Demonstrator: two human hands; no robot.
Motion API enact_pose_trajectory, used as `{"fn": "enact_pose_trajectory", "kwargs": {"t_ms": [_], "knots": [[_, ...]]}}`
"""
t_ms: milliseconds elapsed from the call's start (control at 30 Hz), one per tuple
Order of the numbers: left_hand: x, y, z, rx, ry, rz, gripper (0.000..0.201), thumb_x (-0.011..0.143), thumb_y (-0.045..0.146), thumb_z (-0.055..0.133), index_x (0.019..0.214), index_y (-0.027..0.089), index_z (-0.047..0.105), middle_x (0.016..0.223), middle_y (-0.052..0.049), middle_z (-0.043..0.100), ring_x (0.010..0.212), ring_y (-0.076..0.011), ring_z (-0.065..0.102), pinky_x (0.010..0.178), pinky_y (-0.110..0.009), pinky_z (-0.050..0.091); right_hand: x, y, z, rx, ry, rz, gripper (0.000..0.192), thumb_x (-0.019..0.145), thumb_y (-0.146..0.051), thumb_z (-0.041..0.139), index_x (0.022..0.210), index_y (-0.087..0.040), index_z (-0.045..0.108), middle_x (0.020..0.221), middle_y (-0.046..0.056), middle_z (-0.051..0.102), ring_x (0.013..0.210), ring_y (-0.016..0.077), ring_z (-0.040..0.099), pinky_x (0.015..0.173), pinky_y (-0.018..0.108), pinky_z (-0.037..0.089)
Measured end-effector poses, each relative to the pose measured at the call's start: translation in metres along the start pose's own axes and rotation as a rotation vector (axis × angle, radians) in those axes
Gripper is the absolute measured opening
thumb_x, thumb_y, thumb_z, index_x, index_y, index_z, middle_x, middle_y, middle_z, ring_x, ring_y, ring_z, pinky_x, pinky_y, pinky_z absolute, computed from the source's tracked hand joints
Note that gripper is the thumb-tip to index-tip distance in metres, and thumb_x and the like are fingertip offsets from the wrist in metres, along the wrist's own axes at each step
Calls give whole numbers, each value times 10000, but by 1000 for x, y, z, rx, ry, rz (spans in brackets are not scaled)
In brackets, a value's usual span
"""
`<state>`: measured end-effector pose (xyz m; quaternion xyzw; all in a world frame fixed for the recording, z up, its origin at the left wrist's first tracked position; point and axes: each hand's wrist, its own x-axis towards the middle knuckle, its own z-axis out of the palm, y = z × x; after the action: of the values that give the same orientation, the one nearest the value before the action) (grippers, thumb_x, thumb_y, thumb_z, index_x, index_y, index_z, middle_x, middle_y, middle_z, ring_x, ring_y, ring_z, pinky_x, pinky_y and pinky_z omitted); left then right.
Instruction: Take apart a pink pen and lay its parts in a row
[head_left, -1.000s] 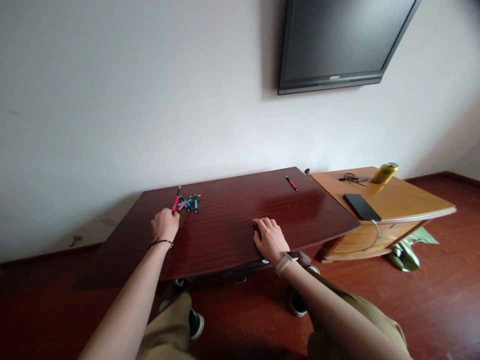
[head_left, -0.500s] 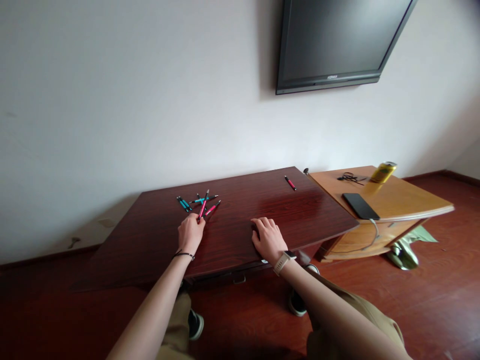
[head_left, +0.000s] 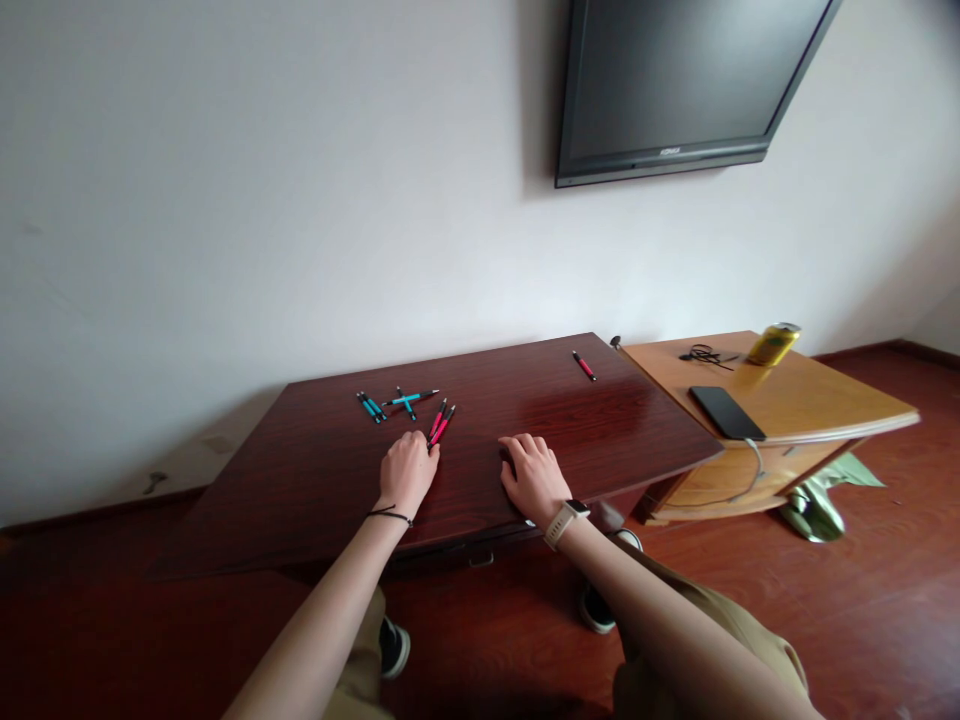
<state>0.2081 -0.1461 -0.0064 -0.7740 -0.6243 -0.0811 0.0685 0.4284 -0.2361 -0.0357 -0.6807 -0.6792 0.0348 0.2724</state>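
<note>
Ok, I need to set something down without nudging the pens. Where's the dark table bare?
The widest bare patch on the dark wooden table lies between the two pink pens at the left hand and the lone pink pen, beyond the right hand. Another lies left of the teal pens. It's crowded from those pens to the left hand.

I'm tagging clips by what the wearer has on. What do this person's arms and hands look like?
No gloves or sleeves show. The left hand has a thin black bracelet at its wrist. The right hand has a watch at its wrist, with a dark face and a pale beige strap.
</note>
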Motion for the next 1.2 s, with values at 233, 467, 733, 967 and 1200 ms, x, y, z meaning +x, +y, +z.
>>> {"fn": "enact_pose_trajectory", "kwargs": {"t_ms": [233,467,733,967,1200], "knots": [[39,-28,-7,36,180,42,308,1056,368,476,1148,160,683,1161,-162,688,1129,-320,643,882,-380,523,-1,-1,-2,-6,1,-5,381,1007,-240,554,1384,-251,613,1337,102,646,1204,293,531,1004,406,447],[122,-79,1,165,105,108,307,1003,298,521,1181,147,721,1215,-196,670,1176,-362,559,955,-451,473,0,-1,-1,-16,5,-4,366,1007,-240,556,1368,-255,619,1326,102,647,1194,290,535,1008,408,451],[125,-82,22,226,38,182,389,1020,208,377,1099,76,734,1130,-251,708,1112,-364,628,943,-442,477,1,1,0,-6,2,-8,360,1002,-236,563,1355,-250,629,1321,94,644,1198,285,528,1010,408,457],[125,-74,29,189,27,-39,397,962,229,434,1118,19,734,1107,-277,733,1061,-360,692,885,-408,521,1,1,-1,-18,-12,-6,361,1009,-245,555,1364,-252,622,1332,104,635,1208,283,521,1017,405,457],[115,-60,28,104,1,-146,472,983,326,412,1101,18,749,1079,-283,750,1021,-364,716,874,-421,540,1,0,-2,-27,-21,-3,353,1012,-240,543,1354,-258,629,1336,107,631,1211,284,521,1020,411,461]]}}
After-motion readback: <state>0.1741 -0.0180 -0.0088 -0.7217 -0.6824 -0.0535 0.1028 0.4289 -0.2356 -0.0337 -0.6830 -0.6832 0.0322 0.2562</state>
